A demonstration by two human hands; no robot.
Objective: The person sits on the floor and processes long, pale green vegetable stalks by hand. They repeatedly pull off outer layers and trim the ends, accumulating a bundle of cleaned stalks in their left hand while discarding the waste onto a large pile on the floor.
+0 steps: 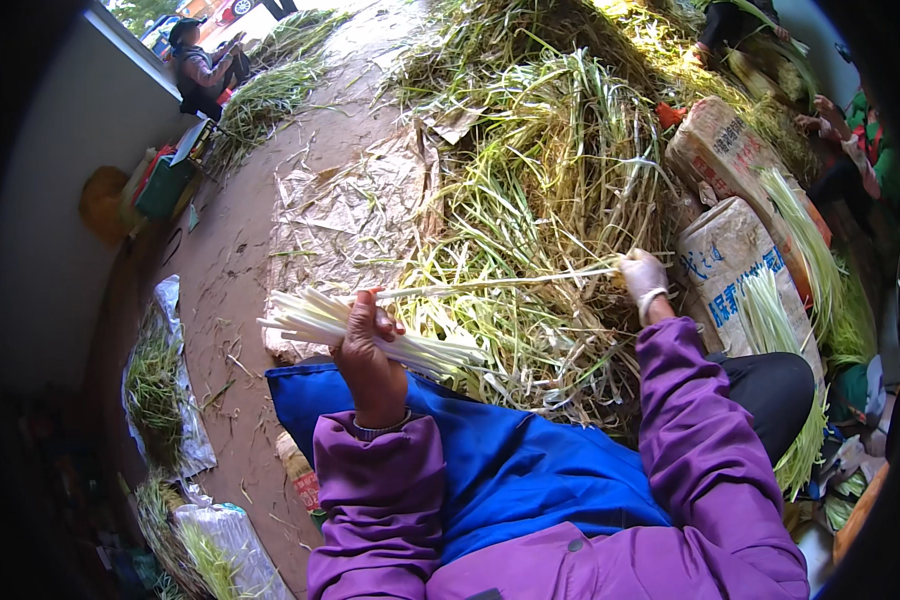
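Note:
My left hand (369,349), bare, is closed around a bundle of pale, peeled stalks (304,315), perhaps blanched garlic shoots. Their cut white ends point left, and the yellowish leafy ends reach over my blue apron (525,472). Between my hands a single long stalk (495,283) is stretched almost level. Its pale end lies at my left thumb. My right hand (643,279), in a thin whitish glove, pinches the other end beside the heap. Below the stalk lie loose yellow-green leaves and peelings (450,262).
A large heap of unpeeled stalks (570,150) rises ahead. Printed sacks (735,255) bearing pale stalk bundles (769,311) stand at right. A crumpled sheet (345,202) covers floor at left. Co-workers sit at far left (202,71) and right (866,142). A plastic-wrapped bundle (229,540) lies lower left.

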